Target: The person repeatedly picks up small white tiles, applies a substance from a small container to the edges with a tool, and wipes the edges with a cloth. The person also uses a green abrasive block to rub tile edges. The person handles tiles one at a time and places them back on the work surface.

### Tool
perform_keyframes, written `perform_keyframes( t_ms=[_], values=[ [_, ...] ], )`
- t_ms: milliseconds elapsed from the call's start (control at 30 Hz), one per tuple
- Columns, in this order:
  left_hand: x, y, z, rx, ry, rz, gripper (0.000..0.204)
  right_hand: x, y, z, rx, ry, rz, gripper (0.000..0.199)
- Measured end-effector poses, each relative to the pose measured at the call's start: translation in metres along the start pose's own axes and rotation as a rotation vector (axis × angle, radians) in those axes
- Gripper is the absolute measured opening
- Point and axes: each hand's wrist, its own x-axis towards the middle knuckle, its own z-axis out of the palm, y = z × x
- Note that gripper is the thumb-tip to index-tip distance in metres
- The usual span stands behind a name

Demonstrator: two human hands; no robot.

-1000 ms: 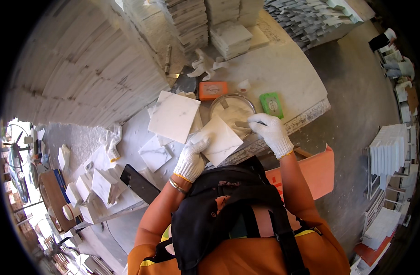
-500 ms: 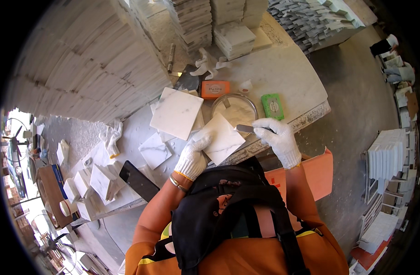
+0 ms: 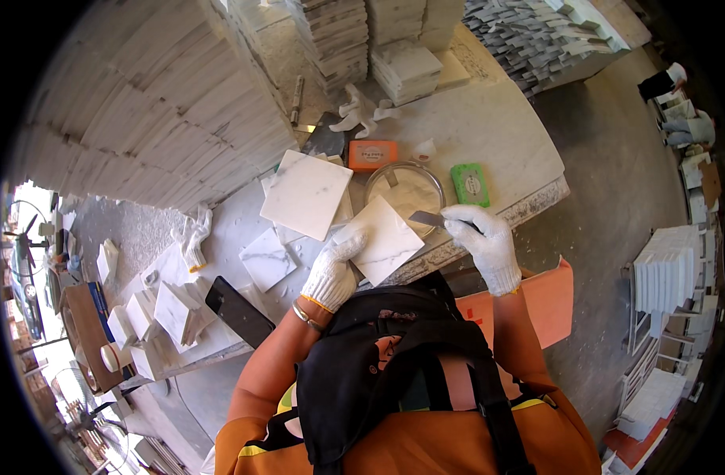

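Note:
In a white knit glove, my left hand [image 3: 338, 265] grips a square white marble tile [image 3: 388, 240] by its left edge, tilted over the table's front edge. My gloved right hand [image 3: 483, 241] pinches a small grey scraper blade [image 3: 427, 218], its tip just off the tile's right corner. Beyond the tile stands a round metal-rimmed bowl [image 3: 435, 180] of pale paste, with a flat strip lying in it. Another marble tile [image 3: 307, 194] rests on a small stack at the left, and a grey-veined tile [image 3: 268, 260] lies below it.
Around the bowl sit an orange box [image 3: 372, 155], a green pad [image 3: 469, 184] and a small white container [image 3: 424, 150]. A phone [image 3: 240, 311], small marble blocks [image 3: 176, 311] and a loose glove [image 3: 193, 237] are at left. Tall tile stacks [image 3: 165, 103] rise behind.
My right hand has shifted slightly right, drawing the scraper blade away from the tile's corner and turning it. The left hand and its tile have hardly moved.

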Motion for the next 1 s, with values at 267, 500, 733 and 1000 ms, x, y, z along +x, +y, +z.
perform_keyframes(
  t_ms=[267,500,733,1000],
  values=[
    [-0.001,0.001,0.002,0.038,-0.002,0.009,0.056,0.001,-0.004,0.002,0.025,-0.077,0.112,0.021],
    [-0.001,0.000,0.001,0.070,-0.004,0.036,0.055,0.009,0.004,0.007,-0.125,-0.065,-0.006,0.020],
    [-0.001,-0.001,0.002,0.093,0.013,0.028,0.054,0.018,0.004,0.009,-0.179,-0.040,-0.079,0.018],
    [-0.003,0.000,0.004,0.095,0.015,0.006,0.052,0.022,0.001,0.011,-0.137,-0.038,-0.042,0.018]
  ],
)
